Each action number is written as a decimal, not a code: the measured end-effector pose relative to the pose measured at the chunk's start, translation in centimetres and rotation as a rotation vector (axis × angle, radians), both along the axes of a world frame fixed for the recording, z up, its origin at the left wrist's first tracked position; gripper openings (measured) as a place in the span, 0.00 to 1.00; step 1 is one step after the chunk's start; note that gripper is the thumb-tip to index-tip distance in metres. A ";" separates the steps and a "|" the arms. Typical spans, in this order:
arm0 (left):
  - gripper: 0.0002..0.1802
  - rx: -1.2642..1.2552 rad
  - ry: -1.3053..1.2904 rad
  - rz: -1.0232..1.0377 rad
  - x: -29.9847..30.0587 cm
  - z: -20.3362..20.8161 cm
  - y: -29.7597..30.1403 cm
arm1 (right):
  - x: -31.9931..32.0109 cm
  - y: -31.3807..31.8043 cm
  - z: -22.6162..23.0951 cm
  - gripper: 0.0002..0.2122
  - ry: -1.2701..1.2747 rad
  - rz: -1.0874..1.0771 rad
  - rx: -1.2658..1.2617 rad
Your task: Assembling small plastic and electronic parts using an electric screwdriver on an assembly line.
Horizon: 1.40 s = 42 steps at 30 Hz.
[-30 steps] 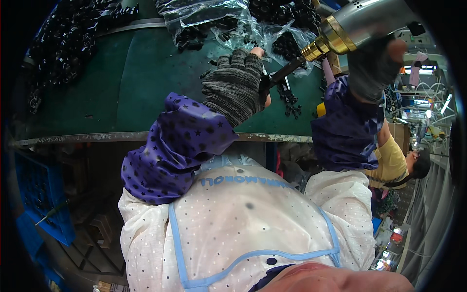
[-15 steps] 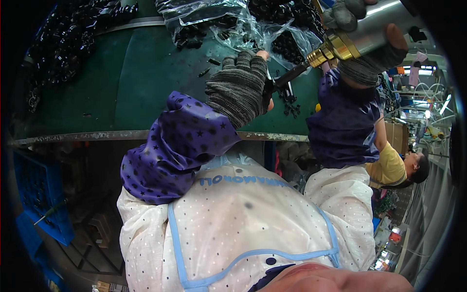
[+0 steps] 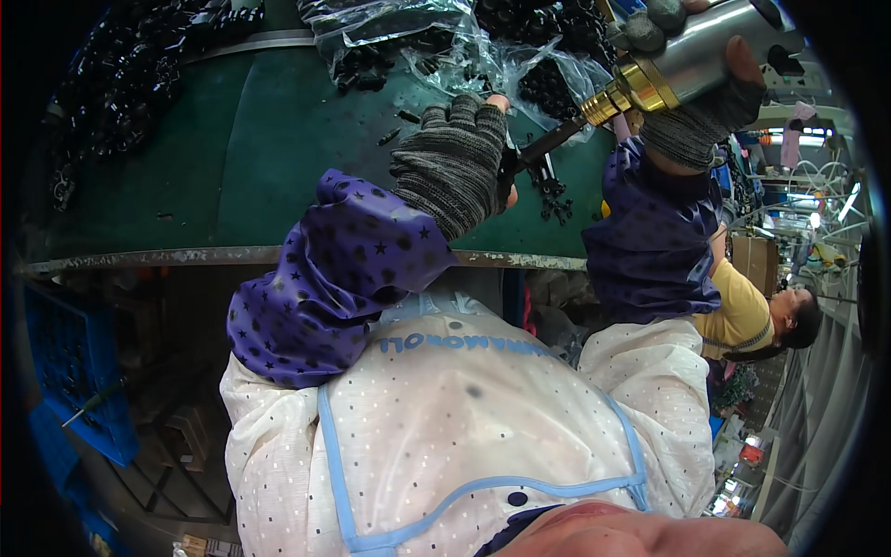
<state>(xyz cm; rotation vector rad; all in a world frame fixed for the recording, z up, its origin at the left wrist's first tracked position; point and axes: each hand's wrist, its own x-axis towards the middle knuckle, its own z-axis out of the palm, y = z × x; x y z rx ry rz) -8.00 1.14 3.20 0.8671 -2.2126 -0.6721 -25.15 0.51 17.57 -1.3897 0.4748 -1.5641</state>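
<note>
In a grey knit glove with bare fingertips, my left hand (image 3: 450,167) is closed on a small black part (image 3: 510,167), mostly hidden behind the fingers. My right hand (image 3: 701,119), gloved the same way, grips a silver power screwdriver (image 3: 710,56) with a brass-coloured collar. The dark bit (image 3: 554,141) slants down leftward from the collar, and its tip meets the black part at my left hand. Small black pieces (image 3: 557,204) lie on the green table just right of my left hand.
Clear plastic bags (image 3: 394,32) of black parts lie at the back of the green table (image 3: 297,148). A heap of glossy black parts (image 3: 125,102) covers the far left. Blue crates (image 3: 83,381) stand below left. A person in yellow (image 3: 740,311) is at the right.
My right hand and the screwdriver have shifted slightly left, with the bit's tip a little lower at the black part. My left hand has barely moved.
</note>
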 end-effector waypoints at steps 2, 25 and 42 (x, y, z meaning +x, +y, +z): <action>0.41 -0.013 -0.011 0.007 0.0 0.0 0.0 | 0.0 0.1 -0.2 0.18 -0.049 0.029 0.025; 0.42 0.027 -0.063 0.017 0.4 0.5 -0.1 | 0.0 0.1 -0.5 0.19 -0.001 -0.006 0.026; 0.41 0.024 -0.086 0.013 0.5 0.4 -0.2 | 0.3 0.4 -0.8 0.19 -0.093 0.024 0.080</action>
